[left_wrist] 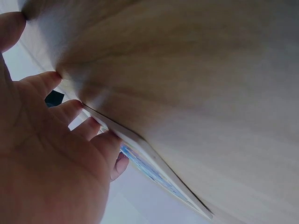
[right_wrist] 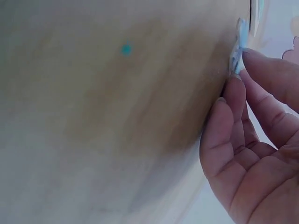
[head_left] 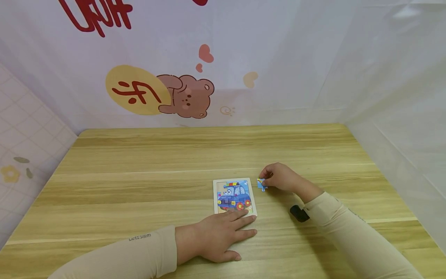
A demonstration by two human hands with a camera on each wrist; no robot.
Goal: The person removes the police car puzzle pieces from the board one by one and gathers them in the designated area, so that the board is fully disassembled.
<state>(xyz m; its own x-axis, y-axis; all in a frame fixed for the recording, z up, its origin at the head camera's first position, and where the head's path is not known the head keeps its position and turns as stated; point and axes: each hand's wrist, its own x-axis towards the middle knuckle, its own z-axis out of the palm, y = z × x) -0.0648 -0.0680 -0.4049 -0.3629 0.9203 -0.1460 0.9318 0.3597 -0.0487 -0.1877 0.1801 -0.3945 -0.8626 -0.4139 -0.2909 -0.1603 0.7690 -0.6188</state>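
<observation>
A small jigsaw puzzle in a white frame lies on the table and pictures a blue cartoon car with a face. Bare board shows at its upper left and lower left corners. My left hand rests with spread, straight fingers across the frame's near edge; the left wrist view shows fingers at the frame's rim. Just right of the frame, my right hand pinches a blue jigsaw piece between thumb and fingertips. In the right wrist view, the piece stands edge-on close to the tabletop.
The wood-grain table runs back to a white curtain printed with a bear and hearts. A small black object sits beside the right sleeve. Pale sheeting borders the right side, and a checked panel the left.
</observation>
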